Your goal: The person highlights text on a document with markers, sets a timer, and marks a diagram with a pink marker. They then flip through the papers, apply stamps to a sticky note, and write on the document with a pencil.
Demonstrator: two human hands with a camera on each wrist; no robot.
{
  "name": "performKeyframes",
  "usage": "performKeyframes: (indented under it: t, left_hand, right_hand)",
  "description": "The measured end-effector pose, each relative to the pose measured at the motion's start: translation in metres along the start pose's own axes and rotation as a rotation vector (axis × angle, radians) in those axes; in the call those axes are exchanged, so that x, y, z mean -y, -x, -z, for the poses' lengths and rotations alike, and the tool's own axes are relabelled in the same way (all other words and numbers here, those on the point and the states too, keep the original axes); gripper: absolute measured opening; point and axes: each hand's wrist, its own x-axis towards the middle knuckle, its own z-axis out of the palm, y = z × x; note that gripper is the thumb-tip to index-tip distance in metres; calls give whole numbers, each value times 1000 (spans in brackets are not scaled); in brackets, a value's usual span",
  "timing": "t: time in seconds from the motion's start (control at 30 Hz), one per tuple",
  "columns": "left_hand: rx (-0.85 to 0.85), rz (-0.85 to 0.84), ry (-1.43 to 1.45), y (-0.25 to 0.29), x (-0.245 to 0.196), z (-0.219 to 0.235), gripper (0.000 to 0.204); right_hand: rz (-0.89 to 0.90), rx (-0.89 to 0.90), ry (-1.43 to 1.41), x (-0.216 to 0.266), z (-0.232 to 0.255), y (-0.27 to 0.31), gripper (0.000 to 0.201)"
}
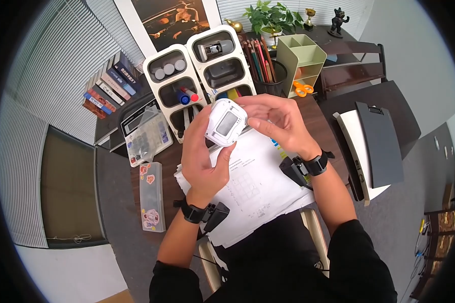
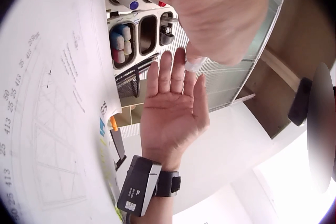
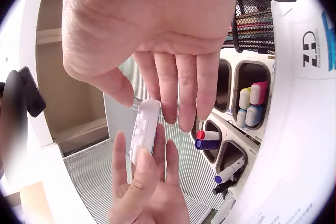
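Observation:
My left hand point(image 1: 203, 159) holds a white rounded device point(image 1: 212, 132) with a grey display window over the papers. In the right wrist view its thumb lies on one face of the device point(image 3: 145, 129), with fingers behind. My right hand point(image 1: 283, 123) is beside the opposite edge, its thumb tip close to that edge. Its palm and extended fingers show in the left wrist view, where the near left hand point(image 2: 215, 14) hides most of the device. Printed sheets point(image 1: 247, 187) lie below both hands on the dark table.
White organizers point(image 1: 151, 64) with markers and small items stand just beyond the hands. Behind the right hand are a mesh pencil cup point(image 1: 279, 70) and a green holder point(image 1: 288, 55) with orange scissors point(image 1: 303, 89). A stickered case point(image 1: 151, 194) lies left, a dark folder point(image 1: 376, 146) right.

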Motion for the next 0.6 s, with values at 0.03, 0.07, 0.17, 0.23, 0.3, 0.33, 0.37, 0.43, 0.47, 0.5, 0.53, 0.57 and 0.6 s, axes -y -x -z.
performKeyframes:
  t: [0.03,0.07,0.17,0.23,0.3,0.33,0.37,0.43,0.47,0.5,0.53,0.57,0.6]
  left_hand:
    - [13,-6,-36,0,0,1,72]
    - [26,-12,-73,0,-1,1,72]
    - [22,-4,-31,0,0,0,72]
    - [22,-4,-35,1,0,-1,72]
    - [22,-4,-41,1,0,-1,72]
    - [25,-10,-49,1,0,0,72]
    - [28,-16,-57,1,-1,0,72]
    - [27,-14,-54,0,-1,-1,72]
    - [27,-14,-51,0,-1,-1,72]
    - [28,-13,-50,0,-2,-1,72]
    - [29,-15,-56,0,-2,0,72]
    - [29,-17,-61,0,-2,0,72]
    - [30,-17,-61,0,-2,0,72]
  right_hand:
    - [-12,2,13,-1,0,0,40]
    - [-13,1,13,-1,0,0,40]
    - [-24,-6,23,0,-1,-1,40]
    - [-39,-4,23,0,-1,-1,39]
    - [-38,-5,29,-1,0,-1,40]
    - [-38,-5,34,-2,0,-1,40]
    - [-38,-5,34,-2,-1,-1,40]
    - [-25,-8,25,-2,-1,-1,40]
    - [-26,-8,24,-2,-1,-1,40]
    - [-20,-6,22,-2,-1,-1,41]
    - [-15,-4,20,-2,-1,-1,41]
    - [-15,-4,20,-2,0,-1,41]
    - [-16,12,20,-2,1,-1,43]
